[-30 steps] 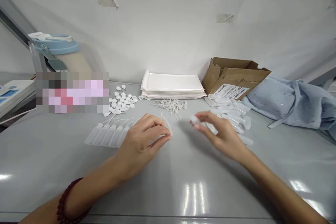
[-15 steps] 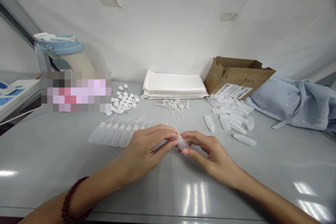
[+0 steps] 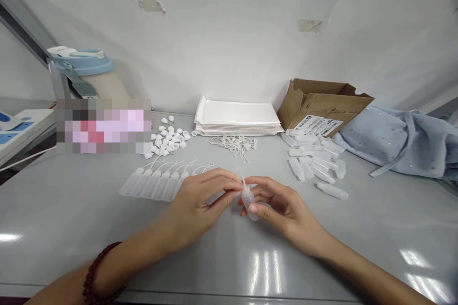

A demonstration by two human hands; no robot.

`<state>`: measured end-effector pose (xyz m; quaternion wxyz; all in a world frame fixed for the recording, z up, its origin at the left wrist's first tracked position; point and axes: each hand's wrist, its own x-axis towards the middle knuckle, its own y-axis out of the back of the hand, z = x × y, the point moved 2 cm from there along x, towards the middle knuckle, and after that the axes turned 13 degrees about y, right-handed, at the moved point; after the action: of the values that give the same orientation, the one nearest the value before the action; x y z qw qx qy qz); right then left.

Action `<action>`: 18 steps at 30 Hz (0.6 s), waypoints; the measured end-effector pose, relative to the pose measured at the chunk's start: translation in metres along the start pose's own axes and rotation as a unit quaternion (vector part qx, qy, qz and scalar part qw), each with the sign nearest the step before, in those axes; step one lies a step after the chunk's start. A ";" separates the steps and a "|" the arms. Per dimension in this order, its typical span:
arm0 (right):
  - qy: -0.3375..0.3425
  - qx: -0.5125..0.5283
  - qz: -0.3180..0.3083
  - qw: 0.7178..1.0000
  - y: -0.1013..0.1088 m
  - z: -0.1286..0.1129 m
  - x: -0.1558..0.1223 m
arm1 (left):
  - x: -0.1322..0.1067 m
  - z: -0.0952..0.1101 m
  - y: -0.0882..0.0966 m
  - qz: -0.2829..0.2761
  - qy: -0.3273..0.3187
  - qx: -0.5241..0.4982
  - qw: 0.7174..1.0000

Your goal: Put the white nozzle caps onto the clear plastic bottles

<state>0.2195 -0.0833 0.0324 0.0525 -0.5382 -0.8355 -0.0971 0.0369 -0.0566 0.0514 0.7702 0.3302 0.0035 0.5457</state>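
Observation:
My right hand point(image 3: 282, 212) grips a small translucent squeeze bottle point(image 3: 250, 202) between thumb and fingers, its neck tilted up towards the left. A thin white strap point(image 3: 244, 180) sticks up from the neck. The closed fingertips of my left hand point(image 3: 207, 200) pinch at the neck, where the strap begins; they hide part of that spot. Behind my left hand, several similar bottles point(image 3: 146, 186) lie side by side in a row, each with a strap at its neck. Loose straps point(image 3: 234, 144) are heaped farther back.
White caps point(image 3: 170, 138) lie in a heap at the back left. Loose bottles point(image 3: 320, 159) are piled at right, before a cardboard box point(image 3: 322, 105) and blue-grey cloth point(image 3: 393, 140). A stack of white padded envelopes point(image 3: 238, 116) and a blue-lidded cup point(image 3: 89, 64) stand along the wall.
The bottle in my right hand has tipped more upright and more of its body shows. One loose bottle of the right pile has shifted right, against the others. My left hand has hardly moved.

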 end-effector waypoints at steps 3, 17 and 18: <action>0.004 -0.022 0.009 1.000 -0.001 -0.001 0.000 | 0.000 0.000 -0.001 -0.011 0.014 -0.011 1.000; -0.025 -0.004 0.061 0.998 0.000 -0.003 0.001 | -0.006 0.000 -0.006 0.006 -0.070 0.045 0.996; -0.037 0.020 0.058 0.997 -0.001 -0.004 0.002 | -0.007 -0.001 -0.007 0.008 -0.092 0.058 0.994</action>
<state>0.2181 -0.0832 0.0364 0.0381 -0.5874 -0.8063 -0.0578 0.0401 -0.0635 0.0448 0.7426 0.4226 -0.0383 0.5181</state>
